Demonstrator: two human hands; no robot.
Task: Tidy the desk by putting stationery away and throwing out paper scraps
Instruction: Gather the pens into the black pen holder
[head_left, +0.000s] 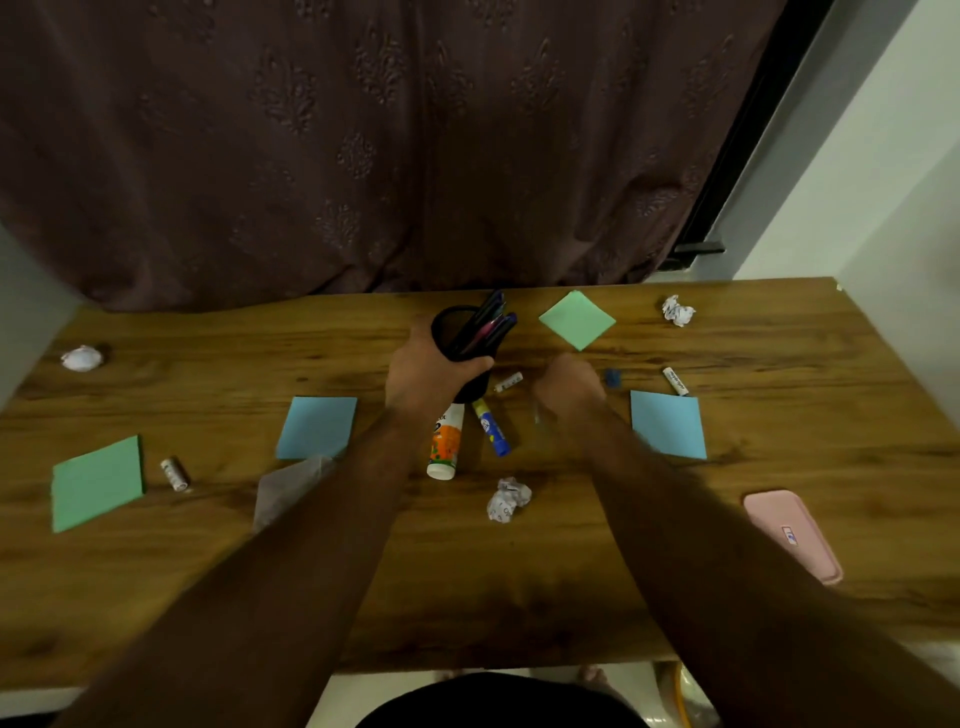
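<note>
Crumpled scrap (508, 499) near front edge untouched; left hand (426, 371) grips pen holder (460, 332); right hand (569, 382) blurred, fingers curled, contents unclear; most clutter remains.

Bare desk (519, 582) before paper ball (508, 499)

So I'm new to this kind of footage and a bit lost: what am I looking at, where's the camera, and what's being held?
One picture, from a camera worn on a person's head, looking down at their bare arms over a wooden desk. The left hand grips a black round pen holder full of pens. The right hand is curled and blurred; whether it holds anything is unclear. On the desk lie blue and green paper squares, three crumpled white paper balls, a white-and-orange glue tube, a blue-and-yellow marker and a pink flat case.
</note>
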